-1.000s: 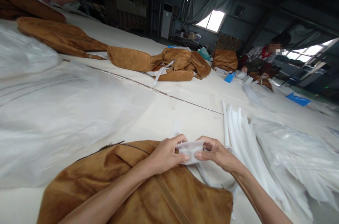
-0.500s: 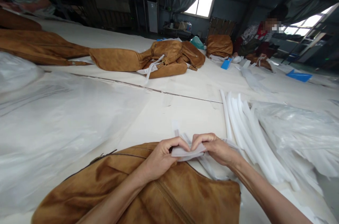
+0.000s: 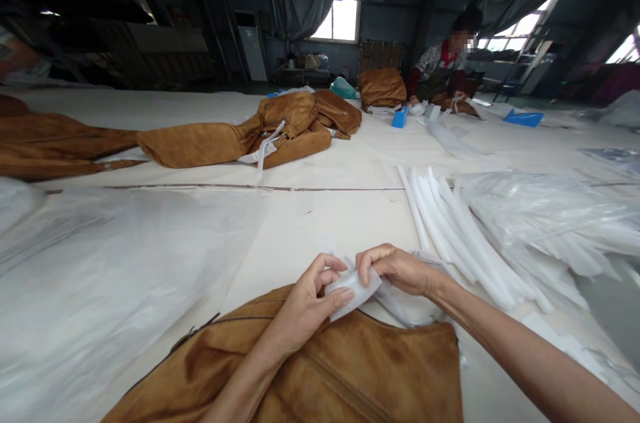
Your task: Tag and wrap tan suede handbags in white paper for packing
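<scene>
A brown leather bag [image 3: 385,356] with a stitched zip lies on the pale table close to me. Above its far edge, my left hand [image 3: 320,290] pinches a small piece of white wrapping sheet [image 3: 356,296] between thumb and fingers. My right hand [image 3: 393,266] grips the same sheet at its right end, the fingers bent down over it. Whatever the sheet goes round is hidden beneath it. A thin whitish strip [image 3: 395,306] trails from under my right hand along the bag's edge.
White foam rods [image 3: 450,230] lie to the right, beside clear plastic bags [image 3: 545,216]. Plastic sheeting [image 3: 125,263] covers the left side. Across the table seam lie more brown leather bags [image 3: 290,123]. A co-worker [image 3: 440,70] handles a brown item at the far right.
My left thumb has come down over the front of the white sheet, and the sheet now tilts up to the right. The view has levelled and turned rightward.
</scene>
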{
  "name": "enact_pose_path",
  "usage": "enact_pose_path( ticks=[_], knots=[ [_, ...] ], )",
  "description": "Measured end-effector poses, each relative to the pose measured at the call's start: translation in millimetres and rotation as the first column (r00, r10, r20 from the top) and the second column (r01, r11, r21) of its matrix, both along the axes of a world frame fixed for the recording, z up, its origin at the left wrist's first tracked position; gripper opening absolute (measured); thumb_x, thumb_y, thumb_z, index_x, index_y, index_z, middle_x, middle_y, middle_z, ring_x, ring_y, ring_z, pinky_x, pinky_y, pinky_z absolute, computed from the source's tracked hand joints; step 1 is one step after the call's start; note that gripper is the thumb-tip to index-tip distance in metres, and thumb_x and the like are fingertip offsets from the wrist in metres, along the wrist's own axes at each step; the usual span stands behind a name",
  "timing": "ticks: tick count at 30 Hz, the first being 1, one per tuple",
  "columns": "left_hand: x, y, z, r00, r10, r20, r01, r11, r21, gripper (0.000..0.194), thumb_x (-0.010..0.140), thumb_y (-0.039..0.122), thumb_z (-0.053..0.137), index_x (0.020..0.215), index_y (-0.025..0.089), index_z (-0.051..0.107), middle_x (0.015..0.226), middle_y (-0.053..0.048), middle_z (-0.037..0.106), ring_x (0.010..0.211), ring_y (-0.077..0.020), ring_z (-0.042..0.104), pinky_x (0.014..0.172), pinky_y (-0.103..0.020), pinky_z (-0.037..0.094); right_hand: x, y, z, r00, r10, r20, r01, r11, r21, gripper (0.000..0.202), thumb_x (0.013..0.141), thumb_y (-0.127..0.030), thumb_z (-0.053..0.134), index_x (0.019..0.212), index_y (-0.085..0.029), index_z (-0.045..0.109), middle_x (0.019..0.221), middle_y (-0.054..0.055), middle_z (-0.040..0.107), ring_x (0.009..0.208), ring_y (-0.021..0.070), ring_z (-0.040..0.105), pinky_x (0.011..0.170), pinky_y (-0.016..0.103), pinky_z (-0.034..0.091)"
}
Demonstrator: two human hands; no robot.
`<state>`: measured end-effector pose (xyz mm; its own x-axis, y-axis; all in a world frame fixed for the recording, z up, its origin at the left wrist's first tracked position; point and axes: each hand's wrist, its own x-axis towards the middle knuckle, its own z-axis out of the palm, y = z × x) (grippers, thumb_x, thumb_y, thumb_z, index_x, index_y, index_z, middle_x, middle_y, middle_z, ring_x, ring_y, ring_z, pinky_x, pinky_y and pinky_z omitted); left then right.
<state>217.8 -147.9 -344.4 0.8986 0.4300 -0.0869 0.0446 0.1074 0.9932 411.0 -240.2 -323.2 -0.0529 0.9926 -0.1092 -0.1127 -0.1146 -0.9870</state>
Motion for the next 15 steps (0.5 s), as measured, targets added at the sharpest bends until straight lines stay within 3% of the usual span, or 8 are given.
enact_pose_path(
  ticks=[4,8,12,15],
  knots=[
    [5,3,-0.5,0.996,-0.054,-0.070,0.063,0.990,0.128,0.037,0.081,0.047,0.067,0.095,0.014,0.059,0.079,0.000,0.055,0.068,-0.0132,0.044,0.060,-0.022,0.033,3,4,0.3,0.996,0.004,0.085,-0.004,1.000,0.006,0.014,0.065,-0.018,0.054,0.060,-0.018,0.067,0.061,-0.002,0.055,0.062,0.0132,0.044,0.062,0.025,0.033],
    [12,5,-5.8,0.992,-0.036,-0.118,0.058,0.980,0.189,0.039,0.077,0.052,0.066,0.075,0.015,0.053,0.066,0.004,0.043,0.059,-0.0110,0.035,0.054,-0.022,0.027,6,1,6.7,0.987,0.001,0.163,-0.005,1.000,0.028,0.009,0.066,-0.019,0.062,0.064,-0.018,0.071,0.072,0.000,0.061,0.073,0.0156,0.053,0.072,0.027,0.039],
    [15,6,-12.5,0.992,0.032,-0.122,-0.007,0.980,0.199,0.041,0.074,0.055,0.065,0.077,0.015,0.054,0.066,0.002,0.047,0.059,-0.0125,0.040,0.053,-0.023,0.028,8,-33,16.6,0.903,-0.298,0.311,0.238,0.947,0.215,0.018,0.075,-0.027,0.067,0.091,-0.026,0.075,0.107,0.003,0.063,0.104,0.0209,0.055,0.092,0.031,0.039],
    [16,5,-10.4,0.989,0.088,-0.122,-0.057,0.970,0.236,0.042,0.072,0.057,0.064,0.075,0.016,0.055,0.065,0.002,0.050,0.058,-0.0139,0.043,0.052,-0.023,0.032,12,-87,14.5,0.788,-0.511,0.343,0.481,0.859,0.175,0.022,0.081,-0.039,0.066,0.096,-0.026,0.074,0.103,0.004,0.066,0.100,0.0226,0.057,0.089,0.034,0.042]
  ],
)
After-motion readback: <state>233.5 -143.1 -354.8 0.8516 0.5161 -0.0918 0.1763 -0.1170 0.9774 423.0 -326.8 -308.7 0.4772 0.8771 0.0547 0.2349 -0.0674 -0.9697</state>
